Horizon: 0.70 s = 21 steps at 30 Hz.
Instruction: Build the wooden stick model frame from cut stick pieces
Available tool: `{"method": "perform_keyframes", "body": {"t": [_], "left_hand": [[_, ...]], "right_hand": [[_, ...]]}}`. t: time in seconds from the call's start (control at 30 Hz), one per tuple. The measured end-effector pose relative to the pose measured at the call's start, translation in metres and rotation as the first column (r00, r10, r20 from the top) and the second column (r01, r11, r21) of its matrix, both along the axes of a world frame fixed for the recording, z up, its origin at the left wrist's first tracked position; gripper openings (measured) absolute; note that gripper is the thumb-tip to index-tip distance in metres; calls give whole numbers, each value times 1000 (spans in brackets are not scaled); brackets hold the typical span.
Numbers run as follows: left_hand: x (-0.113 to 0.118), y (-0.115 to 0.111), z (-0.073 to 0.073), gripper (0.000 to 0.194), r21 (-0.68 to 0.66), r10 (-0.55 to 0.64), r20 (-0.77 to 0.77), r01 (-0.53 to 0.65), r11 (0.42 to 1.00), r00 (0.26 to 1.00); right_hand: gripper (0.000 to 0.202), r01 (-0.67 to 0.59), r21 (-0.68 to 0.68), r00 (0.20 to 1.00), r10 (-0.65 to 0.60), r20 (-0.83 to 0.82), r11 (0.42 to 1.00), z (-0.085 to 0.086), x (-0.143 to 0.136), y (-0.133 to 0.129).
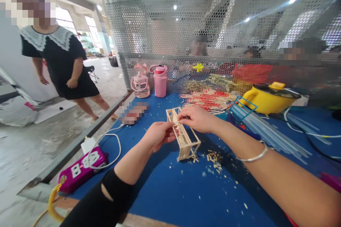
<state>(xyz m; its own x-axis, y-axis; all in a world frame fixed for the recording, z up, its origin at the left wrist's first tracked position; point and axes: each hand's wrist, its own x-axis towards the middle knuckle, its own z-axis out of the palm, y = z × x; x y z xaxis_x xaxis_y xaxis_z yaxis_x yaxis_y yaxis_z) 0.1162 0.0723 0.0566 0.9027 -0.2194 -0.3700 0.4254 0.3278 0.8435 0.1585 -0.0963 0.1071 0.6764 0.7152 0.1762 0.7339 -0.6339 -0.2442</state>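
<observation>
A small open frame of thin wooden sticks (188, 144) stands on the blue tabletop (183, 198), in front of me. My left hand (159, 135) is at its left side, thumb and fingertips closed at the upper part; what they pinch is too small to make out. Over the far end of the frame, my right hand (195, 117) has its fingers pressed together at the top sticks, and any small piece between them is hidden. Wood scraps (215, 159) lie to the right of the frame.
Behind are red-tipped sticks (207, 100), a yellow pot (271, 99) and two pink bottles (160, 81). Clear glue-like sticks (274, 134) lie at right. A purple power strip (82, 166) with a white cable is at left. A person (57, 56) stands beyond the table.
</observation>
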Motion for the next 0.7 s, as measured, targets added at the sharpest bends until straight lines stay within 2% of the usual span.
{"method": "perform_keyframes", "body": {"t": [0.37,0.5,0.7], "left_hand": [[0,-3,-2,21,-35,13,12,-13,999,1000],[-1,-3,-3,25,-54,16,12,-15,998,1000],[-1,-4,-2,17,-84,40,6,-39,996,999]], "right_hand": [[15,48,-41,997,-51,-56,998,5,0,8],[15,51,-21,996,-53,-73,998,3,-1,8],[15,64,46,996,-61,-62,997,0,-4,4]]}}
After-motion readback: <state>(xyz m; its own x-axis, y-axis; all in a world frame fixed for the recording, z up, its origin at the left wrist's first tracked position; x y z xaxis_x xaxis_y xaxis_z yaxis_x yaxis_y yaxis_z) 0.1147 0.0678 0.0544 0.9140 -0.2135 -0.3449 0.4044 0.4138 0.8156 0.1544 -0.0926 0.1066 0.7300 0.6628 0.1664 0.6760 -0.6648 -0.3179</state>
